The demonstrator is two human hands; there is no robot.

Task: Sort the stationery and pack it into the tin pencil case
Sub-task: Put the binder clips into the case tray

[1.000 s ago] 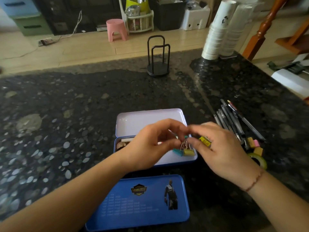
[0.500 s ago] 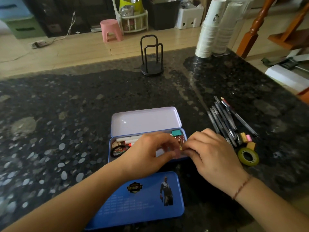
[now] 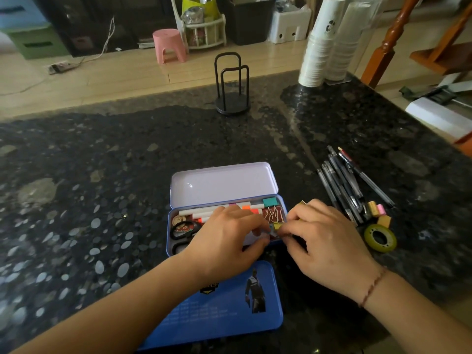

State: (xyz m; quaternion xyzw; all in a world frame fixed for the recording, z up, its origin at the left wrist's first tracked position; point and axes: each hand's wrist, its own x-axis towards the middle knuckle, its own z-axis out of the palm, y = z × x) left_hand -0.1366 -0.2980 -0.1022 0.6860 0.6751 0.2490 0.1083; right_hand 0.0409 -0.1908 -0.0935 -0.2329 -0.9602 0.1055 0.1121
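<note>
The speckled dark stone counter (image 3: pixel 102 175) fills the frame, glossy and flecked with pale oval reflections at the left. At lower centre lies a flat blue metal tray (image 3: pixel 229 310) with rounded corners, printed with a small figure and a badge. Just above it sits the tin pencil case (image 3: pixel 169 233), a blue rounded rectangle whose pale lilac lid (image 3: pixel 222 183) is swung open toward the top of the frame.

Inside the case, from left to right: black scissor handles (image 3: pixel 182 229) over a round cartoon sticker, white highlighters (image 3: pixel 214 209) with orange and pink caps lying lengthwise, then a cluster of binder clips (image 3: pixel 273 213) with looped wire handles, one teal.

The left hand (image 3: pixel 224 241) rests palm down over the case's middle, fingers curled. The right hand (image 3: pixel 324 241) comes in from the right, also curled, at the case's right end. Their fingertips meet over the case's lower right corner and pinch a small yellow clip (image 3: pixel 278 226) between them; which hand bears it I cannot tell.

Right of the hands, on the counter, a fan of slim dark pens (image 3: pixel 344 185) lies diagonally, with small blocky erasers (image 3: pixel 378 209) and a yellow-green tape roll (image 3: pixel 380 238) at its lower end.
</note>
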